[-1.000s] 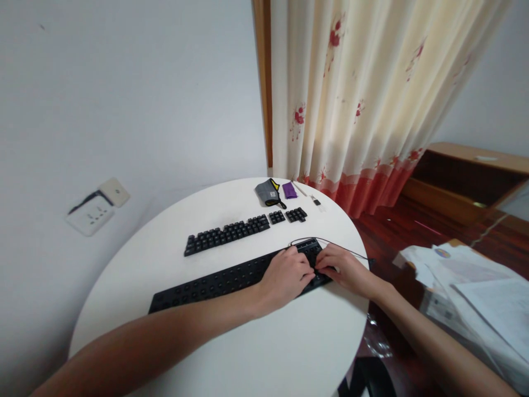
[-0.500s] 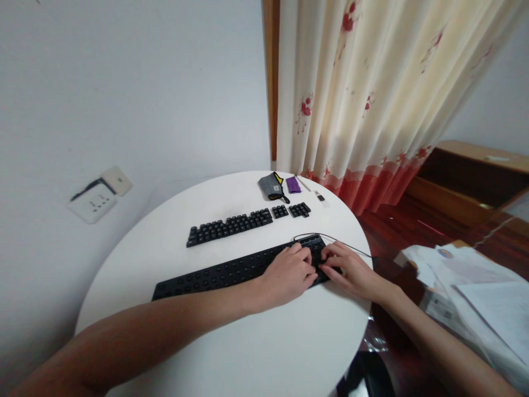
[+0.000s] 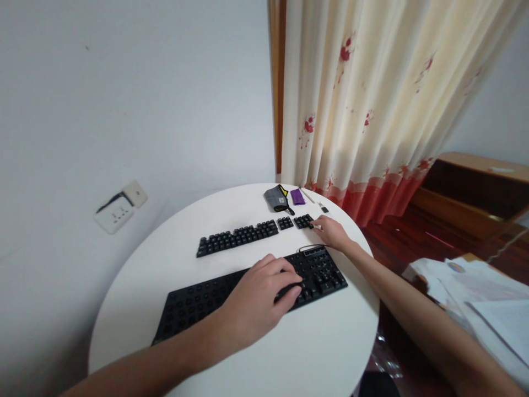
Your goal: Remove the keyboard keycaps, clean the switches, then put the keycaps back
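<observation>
A black keyboard (image 3: 198, 300) lies across the white round table, with bare switches showing on its left part and keycaps on its right end. Over its right half, my left hand (image 3: 266, 292) is curled, thumb and fingertips close together. Whether a small piece sits between them I cannot make out. Loose black keycaps stand in blocks behind the keyboard: a long block (image 3: 235, 238), a small block (image 3: 285, 223) and a right block (image 3: 303, 221). My right hand (image 3: 329, 231) reaches to the right block, its fingers pinching at a keycap on the edge.
Toward the table's back lie a grey and yellow pouch (image 3: 276, 199), a purple cloth (image 3: 297, 197), a thin stick (image 3: 307, 194) and a small black-ended tool (image 3: 323, 208). Papers (image 3: 475, 298) are stacked at right. A wall socket (image 3: 113, 215) is at left, a curtain (image 3: 351, 110) behind.
My right hand has left the keyboard's right end and moved back to the right keycap block. My left hand has shifted slightly left and nearer, still over the keyboard. The camera view has shifted.
</observation>
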Demonstrator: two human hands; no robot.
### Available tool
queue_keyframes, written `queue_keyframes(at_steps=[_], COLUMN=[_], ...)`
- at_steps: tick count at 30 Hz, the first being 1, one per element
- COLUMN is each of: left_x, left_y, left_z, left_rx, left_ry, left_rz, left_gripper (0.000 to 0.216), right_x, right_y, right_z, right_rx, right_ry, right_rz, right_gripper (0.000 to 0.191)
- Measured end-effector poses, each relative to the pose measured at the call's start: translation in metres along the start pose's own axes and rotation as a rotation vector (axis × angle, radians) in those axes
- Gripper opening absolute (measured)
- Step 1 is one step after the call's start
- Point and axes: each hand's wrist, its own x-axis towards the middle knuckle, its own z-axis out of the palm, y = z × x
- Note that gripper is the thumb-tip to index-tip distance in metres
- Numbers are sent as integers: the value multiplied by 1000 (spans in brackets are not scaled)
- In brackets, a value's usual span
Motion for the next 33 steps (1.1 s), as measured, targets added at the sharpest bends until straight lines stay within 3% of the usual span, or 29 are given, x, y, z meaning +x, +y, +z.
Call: queue_keyframes(at_steps=[10,14,27,33], left_x=[-49,-66,-116,-126], left_y=[-20,-34,-69,-77], left_z=[-50,-61,-57,-47], left_rx=[19,42,85,27], left_ry=[357,417,563,590], left_rz=[-163,-254,-552,-660], left_gripper=[23,23,32,36], right_x=[-3,-2,11,-18], right_y=[9,14,8,-4], right_z=[4,3,3,-26], right_rx=[20,29,0,97], right_ry=[6,39,19,90], right_rz=[-110,-112,-222,-215], right_gripper=[11,13,11,13])
